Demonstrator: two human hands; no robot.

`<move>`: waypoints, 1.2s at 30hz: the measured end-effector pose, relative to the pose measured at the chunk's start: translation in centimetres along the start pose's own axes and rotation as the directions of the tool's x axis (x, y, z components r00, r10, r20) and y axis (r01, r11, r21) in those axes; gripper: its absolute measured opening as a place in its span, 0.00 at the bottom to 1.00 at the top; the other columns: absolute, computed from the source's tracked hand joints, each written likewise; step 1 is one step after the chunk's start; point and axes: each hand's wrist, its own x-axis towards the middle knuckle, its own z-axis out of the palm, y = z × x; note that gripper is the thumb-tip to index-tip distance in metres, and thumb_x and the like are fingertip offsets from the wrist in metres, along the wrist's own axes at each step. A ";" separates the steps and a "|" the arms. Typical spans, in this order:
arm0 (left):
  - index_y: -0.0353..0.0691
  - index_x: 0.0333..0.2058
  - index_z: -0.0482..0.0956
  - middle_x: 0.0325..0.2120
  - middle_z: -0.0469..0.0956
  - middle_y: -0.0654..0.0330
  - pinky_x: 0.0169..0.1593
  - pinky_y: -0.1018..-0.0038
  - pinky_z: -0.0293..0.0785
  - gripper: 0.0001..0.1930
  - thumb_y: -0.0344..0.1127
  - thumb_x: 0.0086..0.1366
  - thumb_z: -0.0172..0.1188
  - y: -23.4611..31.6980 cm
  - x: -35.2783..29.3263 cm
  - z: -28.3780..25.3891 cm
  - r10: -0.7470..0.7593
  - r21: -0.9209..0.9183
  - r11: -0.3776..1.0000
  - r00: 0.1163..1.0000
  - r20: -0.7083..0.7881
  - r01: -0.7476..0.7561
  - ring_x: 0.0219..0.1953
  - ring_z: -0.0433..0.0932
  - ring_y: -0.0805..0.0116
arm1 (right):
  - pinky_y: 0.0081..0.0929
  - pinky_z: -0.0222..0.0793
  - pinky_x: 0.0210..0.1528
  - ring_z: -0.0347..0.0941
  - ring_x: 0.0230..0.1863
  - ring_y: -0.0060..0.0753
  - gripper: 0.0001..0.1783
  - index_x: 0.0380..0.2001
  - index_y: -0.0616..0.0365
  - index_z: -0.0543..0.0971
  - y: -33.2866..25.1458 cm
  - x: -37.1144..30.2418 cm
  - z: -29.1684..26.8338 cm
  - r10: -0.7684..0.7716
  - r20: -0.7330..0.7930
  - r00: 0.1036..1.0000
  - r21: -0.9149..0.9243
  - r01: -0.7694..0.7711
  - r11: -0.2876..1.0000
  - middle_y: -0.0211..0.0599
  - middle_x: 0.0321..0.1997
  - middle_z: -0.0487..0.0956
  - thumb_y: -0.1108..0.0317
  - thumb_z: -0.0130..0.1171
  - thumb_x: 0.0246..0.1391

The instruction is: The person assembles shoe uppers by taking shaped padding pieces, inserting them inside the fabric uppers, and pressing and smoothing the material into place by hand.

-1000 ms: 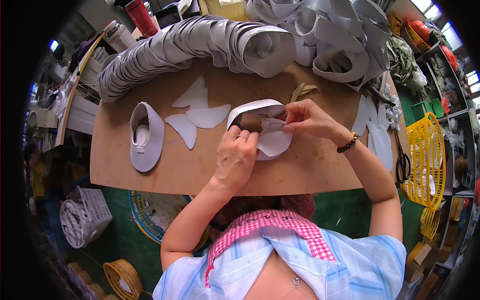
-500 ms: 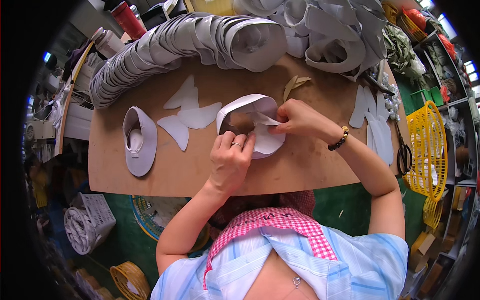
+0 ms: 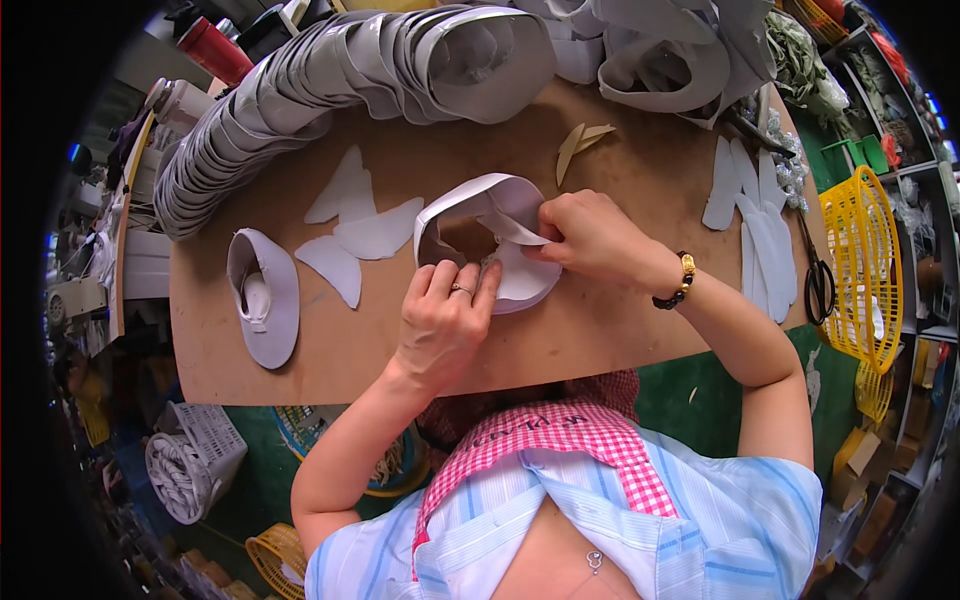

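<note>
A white shoe upper [image 3: 522, 285], an open ring with a rounded toe, stands on the table between my hands. My left hand [image 3: 445, 315], a ring on one finger, grips its near edge with curled fingers, the tips over the rim. At the right side, my right hand [image 3: 600, 237] pinches a folded flap of the upper's white lining between thumb and fingers. The inner parts under the fingertips are partly hidden. To the left lies another white shoe upper [image 3: 275, 340], toe toward me. Between the two uppers are several loose white curved pieces [image 3: 380, 232].
A long nested stack of white uppers [image 3: 345, 75] curves along the far left edge, with more uppers [image 3: 665, 80] heaped beside it. Tan slips [image 3: 569, 152] lie beyond my hands. White strips [image 3: 766, 250] and black scissors [image 3: 820, 287] are at the right, near a yellow basket [image 3: 893, 275].
The view has shifted slightly, so the table's things sit a little differently in it. Both hands keep nearly the same hold on the upper and its lining.
</note>
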 end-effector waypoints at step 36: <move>0.38 0.48 0.77 0.38 0.79 0.60 0.43 0.65 0.65 0.22 0.32 0.51 0.59 -1.4 -3.3 -2.3 -0.300 0.247 0.919 0.951 -0.071 0.308 0.38 0.72 0.66 | 0.30 0.74 0.36 0.75 0.35 0.37 0.14 0.32 0.65 0.78 -6.2 -2.0 6.8 -0.634 -0.322 0.703 -0.380 0.518 0.767 0.42 0.32 0.76 0.71 0.56 0.38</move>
